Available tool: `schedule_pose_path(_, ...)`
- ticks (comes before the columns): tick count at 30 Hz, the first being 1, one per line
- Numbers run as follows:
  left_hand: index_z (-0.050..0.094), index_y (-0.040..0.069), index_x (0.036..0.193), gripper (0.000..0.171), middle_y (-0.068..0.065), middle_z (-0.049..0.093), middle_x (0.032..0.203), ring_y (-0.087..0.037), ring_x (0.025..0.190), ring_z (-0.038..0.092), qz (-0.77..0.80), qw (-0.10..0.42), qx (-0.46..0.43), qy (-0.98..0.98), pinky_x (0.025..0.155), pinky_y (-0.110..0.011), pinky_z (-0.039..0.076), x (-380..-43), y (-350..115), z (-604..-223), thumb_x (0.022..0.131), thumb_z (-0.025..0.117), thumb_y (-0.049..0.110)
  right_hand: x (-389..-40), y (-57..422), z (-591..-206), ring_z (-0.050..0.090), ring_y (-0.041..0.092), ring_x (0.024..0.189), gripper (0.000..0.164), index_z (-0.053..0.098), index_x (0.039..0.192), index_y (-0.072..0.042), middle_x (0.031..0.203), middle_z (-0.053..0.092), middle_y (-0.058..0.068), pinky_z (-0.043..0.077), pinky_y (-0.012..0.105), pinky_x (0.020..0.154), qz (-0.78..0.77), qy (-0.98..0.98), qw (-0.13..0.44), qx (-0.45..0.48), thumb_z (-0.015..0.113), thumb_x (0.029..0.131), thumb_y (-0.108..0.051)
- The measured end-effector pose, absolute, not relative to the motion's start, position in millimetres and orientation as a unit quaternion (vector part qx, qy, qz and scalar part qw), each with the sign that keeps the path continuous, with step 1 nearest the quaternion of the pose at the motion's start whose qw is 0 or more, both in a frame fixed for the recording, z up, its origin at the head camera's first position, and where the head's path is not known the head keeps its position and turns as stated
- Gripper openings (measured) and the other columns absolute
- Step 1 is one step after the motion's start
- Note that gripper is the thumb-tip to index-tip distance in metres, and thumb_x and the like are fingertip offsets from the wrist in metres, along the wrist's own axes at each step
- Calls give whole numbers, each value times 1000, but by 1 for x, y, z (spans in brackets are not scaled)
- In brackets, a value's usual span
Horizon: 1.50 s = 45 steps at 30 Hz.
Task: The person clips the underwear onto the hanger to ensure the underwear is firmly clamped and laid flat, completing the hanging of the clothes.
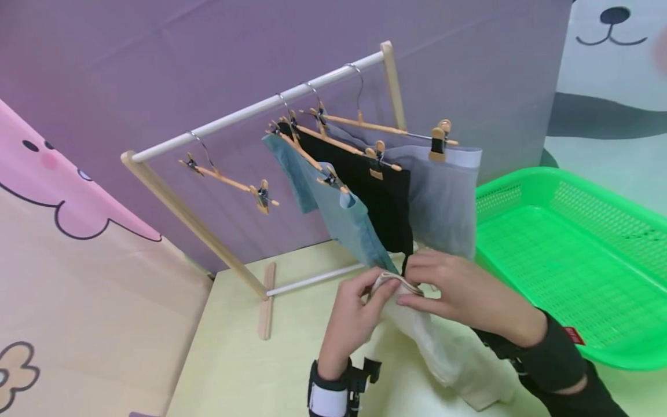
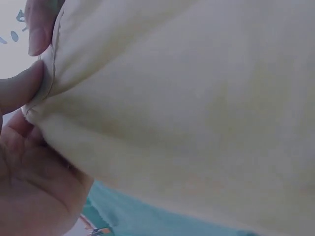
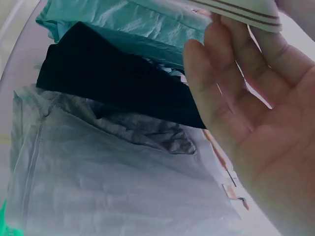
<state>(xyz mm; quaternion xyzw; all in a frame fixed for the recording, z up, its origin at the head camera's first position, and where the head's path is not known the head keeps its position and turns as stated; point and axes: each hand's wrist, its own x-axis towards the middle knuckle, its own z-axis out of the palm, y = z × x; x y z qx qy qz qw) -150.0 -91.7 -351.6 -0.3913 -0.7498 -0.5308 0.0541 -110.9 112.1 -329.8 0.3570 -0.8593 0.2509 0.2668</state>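
Note:
A pair of cream pants (image 1: 443,353) hangs down over the table from both hands, its stitched waistband (image 3: 246,17) uppermost. At the left end of that band, my left hand (image 1: 356,307) pinches the cloth between thumb and fingers. My right hand (image 1: 458,289) holds the other end, thumb on the near side; in the right wrist view its fingers lie long behind the band. Just beyond the hands, blue pants (image 1: 344,220), a black garment (image 1: 385,202) and a grey garment (image 1: 443,197) hang on clip hangers. Cream cloth fills most of the left wrist view.
A small rack with a white rail (image 1: 250,110) and wooden posts stands on the pale yellow table (image 1: 229,359). On the rail's left hangs a bare clip hanger (image 1: 224,178). A green basket (image 1: 568,255) sits at the right, close to the right forearm.

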Motion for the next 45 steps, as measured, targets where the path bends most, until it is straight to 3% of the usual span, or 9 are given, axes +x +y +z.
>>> schedule_pose_path(7, 74, 5, 95, 11, -8, 72, 88, -8, 77, 61, -568, 110, -323, -749, 67, -25, 54, -148, -108, -345, 96, 66, 12, -110, 115, -331, 42, 0, 69, 30, 53, 75, -25, 73, 42, -17, 37, 15, 59, 273, -880, 196, 337, 76, 85, -41)
schedule_pose_path(16, 74, 0, 90, 10, -13, 73, 86, -8, 71, 64, -590, 155, -236, -757, 64, -24, 53, -150, -146, -339, 94, 67, 7, -107, 129, -328, 52, 1, 77, 17, 68, 89, -25, 88, 60, -14, 48, 19, 60, 291, -902, 114, 297, 76, 85, -40)
schedule_pose_path(20, 71, -4, 87, 17, -3, 72, 79, -9, 71, 65, -608, 166, -176, -756, 72, -24, 55, -152, -170, -336, 96, 64, 8, -107, 139, -326, 51, 0, 73, 16, 65, 90, -25, 85, 59, -16, 46, 19, 58, 299, -908, 76, 284, 73, 88, -39)
schedule_pose_path(24, 69, -10, 92, 18, 8, 73, 83, -7, 90, 70, -632, 186, -129, -741, 85, -23, 55, -154, -195, -333, 96, 64, 7, -107, 152, -326, 48, -3, 69, 13, 62, 90, -26, 80, 56, -19, 42, 19, 58, 298, -911, 47, 282, 71, 91, -36)
schedule_pose_path(28, 70, -11, 96, 16, 6, 75, 88, -8, 88, 71, -627, 201, -119, -744, 69, -25, 59, -151, -214, -331, 95, 64, 4, -105, 161, -326, 48, -4, 69, 8, 63, 94, -27, 82, 56, -20, 42, 20, 59, 294, -911, 25, 287, 68, 94, -33)
schedule_pose_path(30, 72, -8, 94, 13, 2, 75, 85, -9, 75, 71, -604, 212, -127, -758, 62, -25, 59, -148, -219, -330, 94, 65, 3, -104, 164, -326, 49, -4, 70, 5, 64, 99, -27, 86, 59, -20, 44, 21, 59, 293, -911, 19, 291, 67, 96, -29)
schedule_pose_path(37, 76, 4, 85, 4, -2, 74, 73, -4, 60, 65, -495, 267, -150, -813, 56, -17, 53, -114, -231, -317, 86, 74, 0, -85, 174, -322, 57, -5, 83, 20, 65, 117, -27, 105, 65, -19, 52, 22, 66, 290, -906, -1, 310, 64, 98, -24)
schedule_pose_path(42, 72, -1, 92, 25, 0, 73, 75, -5, 54, 64, -577, 204, -224, -758, 43, -21, 48, -87, -252, -310, 82, 64, -22, -65, 188, -323, 63, 0, 92, 40, 61, 127, -25, 113, 67, -14, 53, 17, 70, 315, -862, 62, 392, 68, 92, -5)
schedule_pose_path(45, 71, 4, 96, 27, 2, 73, 76, -2, 55, 62, -542, 161, -265, -781, 42, -20, 46, -86, -258, -309, 84, 64, -19, -66, 189, -324, 63, 0, 94, 38, 60, 128, -25, 115, 67, -14, 53, 18, 70, 324, -861, 22, 391, 66, 94, -8)
